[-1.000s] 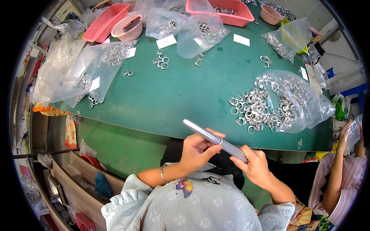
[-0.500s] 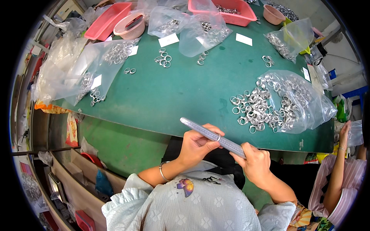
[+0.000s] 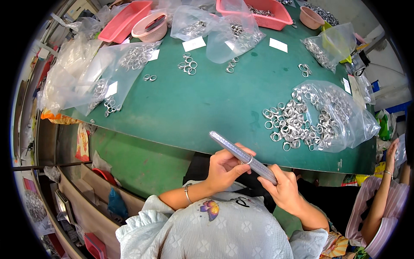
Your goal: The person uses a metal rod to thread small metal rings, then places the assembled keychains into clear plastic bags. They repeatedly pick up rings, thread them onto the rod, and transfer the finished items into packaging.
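Observation:
A grey tapered ring mandrel (image 3: pixel 228 146) with fine markings slants across in front of me, above the table's near edge. Its thick lower end is gripped in my right hand (image 3: pixel 284 187). Around the shaft sits a silver ring (image 3: pixel 250 160), pinched by the fingers of my left hand (image 3: pixel 222 172). My left fingertips partly cover the ring. To the right on the table, a heap of silver rings (image 3: pixel 294 121) spills from a clear plastic bag (image 3: pixel 364 125).
Smaller ring groups (image 3: pixel 188 64) lie on the green table (image 3: pixel 189 108) beside white paper slips (image 3: pixel 194 44) and clear bags. Pink trays (image 3: pixel 125 21) and bowls (image 3: pixel 148 31) line the far side. Another person's arm (image 3: pixel 379 203) shows at right; wooden compartments (image 3: pixel 82 203) stand lower left.
The mandrel has tilted more steeply, its thick end lower, and both hands have turned with it. The whole view has shifted slightly. The ring stays around the shaft.

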Demonstrator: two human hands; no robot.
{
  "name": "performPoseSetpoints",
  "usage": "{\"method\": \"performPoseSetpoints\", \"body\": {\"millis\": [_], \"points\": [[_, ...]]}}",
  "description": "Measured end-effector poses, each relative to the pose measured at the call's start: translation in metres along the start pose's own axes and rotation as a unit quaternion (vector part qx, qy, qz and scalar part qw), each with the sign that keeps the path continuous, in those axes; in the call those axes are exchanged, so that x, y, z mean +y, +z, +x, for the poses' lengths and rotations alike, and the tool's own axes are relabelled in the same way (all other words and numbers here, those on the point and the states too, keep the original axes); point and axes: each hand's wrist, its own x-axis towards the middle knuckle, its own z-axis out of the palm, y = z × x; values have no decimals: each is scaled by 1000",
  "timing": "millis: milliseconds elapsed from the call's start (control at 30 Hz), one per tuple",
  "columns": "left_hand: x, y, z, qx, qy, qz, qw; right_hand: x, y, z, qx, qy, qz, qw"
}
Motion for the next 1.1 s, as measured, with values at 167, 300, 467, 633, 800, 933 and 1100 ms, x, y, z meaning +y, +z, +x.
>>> {"method": "performPoseSetpoints", "body": {"millis": [167,300,467,633,800,933,1100], "points": [[6,-8,5,-48,-10,31,998,5,-5,2,-51,23,24,998],[9,-2,5,-11,-61,15,998,9,-5,5,-25,7,-26,999],[14,-7,11,-35,-75,23,996,4,-5,5,32,-26,-91,995],[-14,8,-2,70,-27,-78,994,1,-4,7,15,-24,-4,1000],[-14,11,5,69,-25,-28,997,4,9,4,57,-27,-24,998],[-2,-4,8,14,-40,-7,999,4,11,1,89,-55,-118,987],[16,-5,19,97,58,62,992,2,5,0,92,-68,-197,974]]}}
